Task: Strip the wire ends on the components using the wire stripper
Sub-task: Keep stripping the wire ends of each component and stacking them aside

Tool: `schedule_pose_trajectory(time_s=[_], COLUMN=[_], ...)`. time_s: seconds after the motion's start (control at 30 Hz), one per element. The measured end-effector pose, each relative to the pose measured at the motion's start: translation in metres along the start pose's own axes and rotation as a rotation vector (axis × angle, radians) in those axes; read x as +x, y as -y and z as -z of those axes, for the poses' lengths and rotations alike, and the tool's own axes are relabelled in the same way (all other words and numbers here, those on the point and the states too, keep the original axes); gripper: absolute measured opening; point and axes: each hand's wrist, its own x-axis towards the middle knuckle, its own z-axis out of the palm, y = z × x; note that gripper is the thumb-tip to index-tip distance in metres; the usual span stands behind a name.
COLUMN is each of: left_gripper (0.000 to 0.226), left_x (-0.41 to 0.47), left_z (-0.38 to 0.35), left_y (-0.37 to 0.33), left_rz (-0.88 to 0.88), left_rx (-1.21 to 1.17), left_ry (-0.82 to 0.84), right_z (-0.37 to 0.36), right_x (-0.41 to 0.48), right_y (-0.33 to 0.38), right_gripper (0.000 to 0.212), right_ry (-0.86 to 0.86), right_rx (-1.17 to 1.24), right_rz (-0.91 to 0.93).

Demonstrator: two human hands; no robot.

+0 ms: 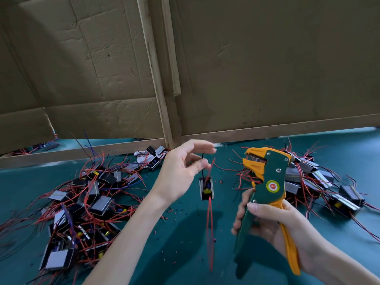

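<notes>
Cardboard wall [267, 68]: fills the upper half, 12 o'clock.
Worktop [185, 233]: teal, flecked with red insulation scraps.
Left pile [82, 202], 8 o'clock, and right pile [320, 182], 3 o'clock: black blocks in tangled red leads, too many to count.
Wire stripper [271, 182]: green body, orange jaws parted, upright at 4 o'clock, handles clenched in the right hand [267, 221].
Component [206, 188]: small black block with a yellow part and blurred red leads. It hangs just below centre from a black lead pinched by the left hand [181, 169].
</notes>
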Motion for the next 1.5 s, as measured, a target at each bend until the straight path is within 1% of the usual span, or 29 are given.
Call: schedule_pose_trajectory(time_s=[0.07, 0.1, 0.13, 0.17, 0.23, 0.27, 0.37, 0.43, 0.5, 0.57, 0.7, 0.83, 0.9, 1.0, 1.1, 1.2, 1.3, 1.4, 1.47, 1.5], left_gripper=[0.052, 0.054, 0.052, 0.044, 0.022, 0.017, 0.019, 0.017, 0.016, 0.016, 0.018, 0.012, 0.008, 0.007, 0.008, 0.016, 0.022, 0.025, 0.022, 0.02], left_x=[0.0, 0.0, 0.0, 0.0, 0.001, 0.001, -0.001, -0.006, -0.012, -0.019, -0.025, -0.029, -0.028, -0.022, -0.015, -0.008, -0.004, -0.004, -0.004, -0.004], left_z=[-0.001, -0.002, -0.003, -0.004, -0.006, -0.007, -0.016, -0.028, -0.04, -0.048, -0.053, -0.057, -0.057, -0.053, -0.046, -0.036, -0.024, -0.012, -0.005, -0.003], left_y=[0.002, 0.003, 0.004, 0.005, 0.007, 0.008, 0.015, 0.023, 0.036, 0.049, 0.064, 0.069, 0.068, 0.061, 0.053, 0.043, 0.03, 0.017, 0.009, 0.006], left_rz=[-0.034, -0.032, -0.018, 0.002, 0.026, 0.031, 0.067, 0.052, 0.032, 0.063, 0.129, 0.149, 0.178, 0.2, 0.172, 0.118, 0.091, 0.113, 0.122, 0.123], left_rx=[-0.029, -0.038, -0.042, -0.044, -0.031, -0.029, -0.061, -0.002, 0.083, 0.126, 0.117, 0.169, 0.127, -0.044, -0.132, -0.167, -0.195, -0.19, -0.155, -0.142], left_ry=[-0.047, -0.061, -0.072, -0.08, -0.073, -0.057, 0.037, 0.088, 0.088, 0.074, 0.065, 0.098, 0.089, 0.009, -0.092, -0.122, -0.056, 0.086, 0.163, 0.186], right_z=[0.002, 0.002, 0.002, 0.003, 0.004, 0.005, 0.007, 0.009, 0.011, 0.013, 0.017, 0.018, 0.018, 0.019, 0.02, 0.02, 0.021, 0.021, 0.019, 0.018], right_x=[0.001, 0.001, 0.002, 0.002, 0.002, 0.003, 0.004, 0.005, 0.007, 0.009, 0.011, 0.011, 0.011, 0.012, 0.012, 0.011, 0.011, 0.012, 0.012, 0.012], right_y=[0.001, 0.002, 0.001, 0.001, 0.0, 0.0, -0.002, -0.003, -0.004, -0.005, -0.005, -0.004, -0.004, -0.004, -0.004, -0.005, -0.005, -0.002, 0.001, 0.002], right_gripper=[0.011, 0.012, 0.012, 0.013, 0.013, 0.013, 0.014, 0.021, 0.031, 0.04, 0.03, 0.041, 0.034, 0.029, 0.034, 0.045, 0.046, 0.048, 0.044, 0.039], right_ry=[-0.024, -0.03, -0.031, -0.028, -0.024, -0.021, 0.0, 0.016, 0.028, 0.024, 0.016, 0.026, 0.02, 0.019, 0.038, 0.058, 0.064, 0.06, 0.074, 0.085], right_rx=[-0.006, -0.01, -0.013, -0.015, -0.025, -0.033, -0.053, -0.06, -0.072, -0.076, -0.056, -0.056, -0.065, -0.073, -0.072, -0.076, -0.08, -0.067, -0.061, -0.059], right_rz=[-0.006, -0.007, -0.008, -0.012, -0.022, -0.025, -0.023, -0.028, -0.032, -0.03, -0.016, -0.013, -0.011, -0.012, -0.032, -0.044, -0.038, -0.043, -0.058, -0.068])
